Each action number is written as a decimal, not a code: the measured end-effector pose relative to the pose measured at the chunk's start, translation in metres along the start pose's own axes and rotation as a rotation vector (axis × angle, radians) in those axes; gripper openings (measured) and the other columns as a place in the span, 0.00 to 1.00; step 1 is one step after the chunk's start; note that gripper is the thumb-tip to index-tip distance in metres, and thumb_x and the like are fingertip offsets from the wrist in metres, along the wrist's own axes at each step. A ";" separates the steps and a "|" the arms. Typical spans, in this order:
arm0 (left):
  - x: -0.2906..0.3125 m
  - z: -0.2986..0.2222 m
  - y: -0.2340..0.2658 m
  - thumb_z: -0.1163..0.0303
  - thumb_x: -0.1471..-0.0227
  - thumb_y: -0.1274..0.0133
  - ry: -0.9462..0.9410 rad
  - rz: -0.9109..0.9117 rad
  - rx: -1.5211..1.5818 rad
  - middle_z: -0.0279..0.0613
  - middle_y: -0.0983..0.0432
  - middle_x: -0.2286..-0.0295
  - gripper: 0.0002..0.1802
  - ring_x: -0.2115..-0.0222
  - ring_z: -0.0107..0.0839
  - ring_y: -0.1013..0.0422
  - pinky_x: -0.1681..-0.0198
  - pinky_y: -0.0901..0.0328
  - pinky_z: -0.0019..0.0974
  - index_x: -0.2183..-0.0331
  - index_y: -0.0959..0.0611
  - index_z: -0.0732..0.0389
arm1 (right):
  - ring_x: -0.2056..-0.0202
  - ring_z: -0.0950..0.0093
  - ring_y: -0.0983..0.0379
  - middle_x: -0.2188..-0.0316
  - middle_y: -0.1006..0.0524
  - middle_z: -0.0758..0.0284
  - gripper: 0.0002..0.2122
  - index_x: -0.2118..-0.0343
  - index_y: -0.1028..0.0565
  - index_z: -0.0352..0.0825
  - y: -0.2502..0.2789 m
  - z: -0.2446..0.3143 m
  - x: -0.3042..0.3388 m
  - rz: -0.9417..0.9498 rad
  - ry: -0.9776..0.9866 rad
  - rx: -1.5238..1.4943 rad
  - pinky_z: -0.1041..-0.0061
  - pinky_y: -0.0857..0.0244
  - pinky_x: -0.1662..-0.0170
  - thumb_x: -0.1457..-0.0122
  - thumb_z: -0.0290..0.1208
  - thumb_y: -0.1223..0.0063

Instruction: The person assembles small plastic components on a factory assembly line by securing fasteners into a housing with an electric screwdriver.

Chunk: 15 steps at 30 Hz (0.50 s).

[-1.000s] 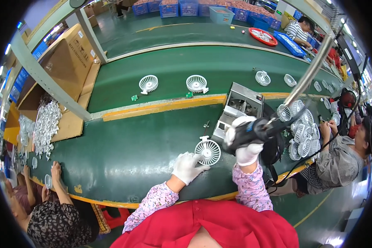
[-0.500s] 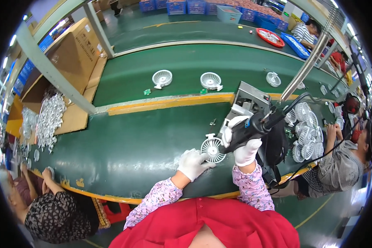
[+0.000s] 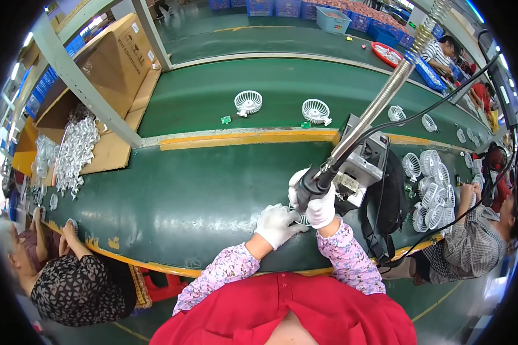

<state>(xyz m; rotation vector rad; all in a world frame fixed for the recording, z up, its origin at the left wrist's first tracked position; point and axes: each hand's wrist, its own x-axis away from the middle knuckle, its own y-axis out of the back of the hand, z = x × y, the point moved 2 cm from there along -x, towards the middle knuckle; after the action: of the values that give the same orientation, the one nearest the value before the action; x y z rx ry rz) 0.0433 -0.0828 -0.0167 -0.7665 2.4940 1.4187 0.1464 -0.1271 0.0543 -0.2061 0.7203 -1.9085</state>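
The white fan housing (image 3: 304,220) in front of me looks like thin moulded plastic, so I judge it light and fairly stiff, with slim ribs that could crack if pressed hard in the middle; its smooth surface may slide a little under cloth gloves. I would take hold of it by the outer rim, leaving the ribs free. The black power tool (image 3: 315,184) seems dense and hard, best gripped round its thick body, while the coiled metal sleeve (image 3: 380,98) reaches from it toward the upper right of the frame. The housing lies low, just right of the picture's centre, mostly covered by my gloves: it is just to the right of my left hand (image 3: 278,226), and to the left of and below my right hand (image 3: 320,210). My left thumb and fingers are part-way spread at its left edge; I cannot tell how firmly they pinch it. My right hand is wrapped round the tool's body, fingers curled closed. The green worktop (image 3: 213,190) spreads out to the left.
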 end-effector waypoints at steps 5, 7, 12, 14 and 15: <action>-0.001 -0.002 0.000 0.50 0.69 0.40 0.014 0.001 -0.019 0.40 0.30 0.86 0.17 0.80 0.40 0.32 0.75 0.38 0.41 0.84 0.20 0.54 | 0.81 0.81 0.36 0.81 0.31 0.68 0.31 0.65 0.31 0.26 0.001 0.005 0.003 0.033 -0.023 0.041 0.85 0.43 0.79 0.68 0.45 0.31; -0.003 -0.005 0.003 0.51 0.70 0.40 0.043 0.027 -0.008 0.41 0.30 0.86 0.17 0.80 0.40 0.31 0.76 0.38 0.42 0.84 0.21 0.54 | 0.81 0.79 0.34 0.81 0.30 0.65 0.31 0.65 0.31 0.25 0.006 0.003 0.002 -0.005 0.029 -0.011 0.83 0.41 0.81 0.68 0.43 0.32; 0.001 0.035 0.029 0.55 0.65 0.41 0.410 -0.225 -0.026 0.44 0.27 0.82 0.14 0.78 0.43 0.30 0.73 0.35 0.42 0.79 0.19 0.55 | 0.85 0.76 0.35 0.85 0.32 0.67 0.40 0.66 0.34 0.31 0.000 0.043 0.007 -0.105 0.279 0.210 0.78 0.39 0.82 0.68 0.70 0.48; -0.009 0.051 0.064 0.62 0.61 0.44 0.695 -0.373 0.114 0.50 0.25 0.68 0.25 0.67 0.44 0.28 0.63 0.34 0.39 0.58 0.26 0.57 | 0.86 0.76 0.37 0.85 0.33 0.68 0.41 0.65 0.35 0.31 0.007 0.072 0.009 -0.115 0.424 0.299 0.78 0.42 0.83 0.67 0.71 0.50; 0.001 0.078 0.072 0.65 0.62 0.43 0.603 -0.540 -0.046 0.53 0.32 0.56 0.32 0.54 0.44 0.35 0.50 0.41 0.37 0.52 0.31 0.61 | 0.86 0.77 0.38 0.85 0.34 0.69 0.41 0.65 0.35 0.31 0.008 0.079 0.010 -0.161 0.490 0.300 0.78 0.44 0.83 0.67 0.71 0.51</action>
<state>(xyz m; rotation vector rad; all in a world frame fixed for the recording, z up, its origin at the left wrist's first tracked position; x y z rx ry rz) -0.0029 0.0124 -0.0043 -1.9362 2.3196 1.1611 0.1842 -0.1686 0.1117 0.4170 0.7376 -2.2205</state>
